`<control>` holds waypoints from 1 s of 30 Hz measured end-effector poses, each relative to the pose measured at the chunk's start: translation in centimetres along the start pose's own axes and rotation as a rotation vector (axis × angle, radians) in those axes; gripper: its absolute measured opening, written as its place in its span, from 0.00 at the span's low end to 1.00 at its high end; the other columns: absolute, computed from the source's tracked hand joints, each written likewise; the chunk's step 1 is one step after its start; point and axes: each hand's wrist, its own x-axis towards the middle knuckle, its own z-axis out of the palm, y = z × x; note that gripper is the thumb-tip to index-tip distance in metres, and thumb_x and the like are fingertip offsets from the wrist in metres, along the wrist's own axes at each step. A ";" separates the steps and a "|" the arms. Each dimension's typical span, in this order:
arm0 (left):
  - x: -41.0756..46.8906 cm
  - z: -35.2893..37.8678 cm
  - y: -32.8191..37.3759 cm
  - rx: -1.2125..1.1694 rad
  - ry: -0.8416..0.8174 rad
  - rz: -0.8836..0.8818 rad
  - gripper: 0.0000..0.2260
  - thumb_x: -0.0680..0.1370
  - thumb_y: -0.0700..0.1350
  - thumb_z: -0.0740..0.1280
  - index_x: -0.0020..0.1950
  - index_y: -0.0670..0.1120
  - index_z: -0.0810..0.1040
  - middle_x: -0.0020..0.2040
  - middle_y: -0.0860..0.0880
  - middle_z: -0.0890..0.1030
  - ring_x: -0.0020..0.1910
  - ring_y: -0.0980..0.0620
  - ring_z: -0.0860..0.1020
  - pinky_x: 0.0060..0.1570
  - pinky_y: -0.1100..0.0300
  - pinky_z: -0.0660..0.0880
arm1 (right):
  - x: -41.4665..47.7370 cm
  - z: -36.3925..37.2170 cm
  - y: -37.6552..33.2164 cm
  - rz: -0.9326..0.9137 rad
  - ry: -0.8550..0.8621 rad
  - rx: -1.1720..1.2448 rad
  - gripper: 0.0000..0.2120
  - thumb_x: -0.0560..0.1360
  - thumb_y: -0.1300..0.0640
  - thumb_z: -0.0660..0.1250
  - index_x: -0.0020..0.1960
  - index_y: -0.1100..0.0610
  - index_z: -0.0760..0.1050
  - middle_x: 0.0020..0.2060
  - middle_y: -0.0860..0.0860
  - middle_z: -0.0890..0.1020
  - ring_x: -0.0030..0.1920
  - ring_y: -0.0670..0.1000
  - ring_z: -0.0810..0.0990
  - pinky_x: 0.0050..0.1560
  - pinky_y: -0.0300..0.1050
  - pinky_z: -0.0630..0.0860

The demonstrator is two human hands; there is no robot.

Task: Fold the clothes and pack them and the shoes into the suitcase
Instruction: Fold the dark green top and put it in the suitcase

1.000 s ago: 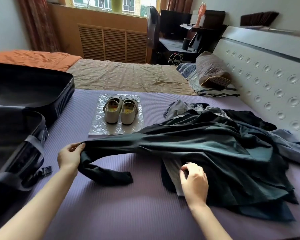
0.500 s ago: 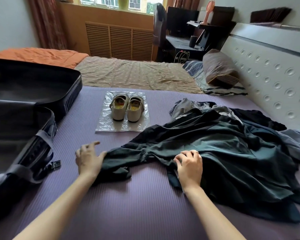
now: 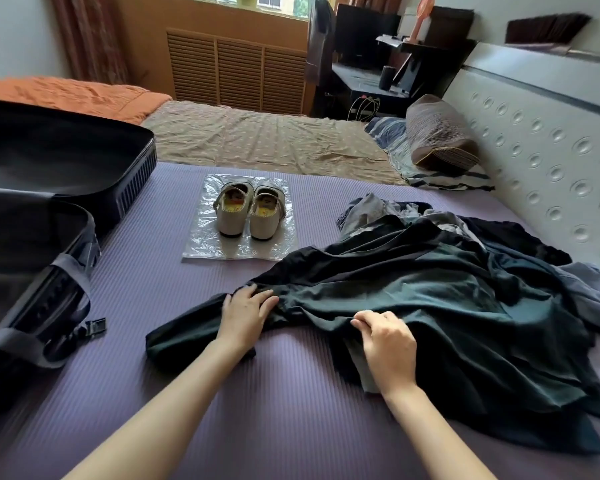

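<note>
Since half a second ago, has slid the left hand (image 3: 246,313) off the sleeve (image 3: 181,341) end and further onto the dark garment (image 3: 430,299), toward 12 o'clock. Has dropped the sleeve held up a second ago, leaving it flat beneath the wrist and trailing to 8 o'clock. Presses the left palm on the cloth, fingers spread. Pinches a fold at the near edge with the right hand (image 3: 385,344), fingers curled, at 5 o'clock. Keeps hands apart, both on the one garment, spread across the purple mat (image 3: 153,289) at 3 o'clock over a heap of other clothes (image 3: 368,209). Leaves shoes (image 3: 248,213) on a plastic sheet (image 3: 201,247) at 12 o'clock and the open suitcase (image 3: 49,161) at 9 o'clock, its inside too dark to read. Could bunch the loose cloth by pushing instead of smoothing. Could drag up the heap underneath with the pinch. Could fold crooked over the rumpled sleeve.
</note>
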 end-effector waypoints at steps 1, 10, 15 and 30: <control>0.2 0.0 -0.3 0.049 0.002 -0.005 0.23 0.79 0.61 0.54 0.69 0.53 0.71 0.73 0.48 0.65 0.74 0.50 0.58 0.71 0.48 0.49 | 0.1 -0.2 -0.8 -0.016 0.006 0.005 0.09 0.72 0.50 0.66 0.37 0.52 0.81 0.26 0.47 0.77 0.27 0.49 0.77 0.30 0.39 0.73; 0.8 -2.6 -3.6 -0.012 0.238 -0.064 0.06 0.77 0.41 0.66 0.52 0.40 0.77 0.50 0.41 0.75 0.48 0.40 0.75 0.47 0.50 0.70 | -0.6 0.4 -8.1 -0.085 -0.084 0.178 0.03 0.69 0.53 0.69 0.38 0.51 0.79 0.26 0.45 0.76 0.27 0.44 0.75 0.28 0.35 0.67; 2.0 -7.7 -8.2 0.043 0.410 -0.140 0.04 0.75 0.37 0.67 0.49 0.37 0.78 0.46 0.35 0.77 0.48 0.35 0.75 0.49 0.45 0.70 | -0.8 0.9 -12.2 -0.043 -0.210 0.281 0.03 0.69 0.49 0.68 0.38 0.48 0.77 0.25 0.46 0.77 0.26 0.45 0.77 0.25 0.37 0.67; -1.1 -10.9 -11.6 0.091 0.428 -0.153 0.11 0.74 0.46 0.70 0.55 0.46 0.81 0.55 0.43 0.77 0.60 0.40 0.69 0.61 0.46 0.64 | -1.2 1.7 -17.4 -0.004 -0.542 0.476 0.11 0.76 0.45 0.64 0.53 0.49 0.79 0.50 0.44 0.81 0.52 0.44 0.78 0.50 0.38 0.70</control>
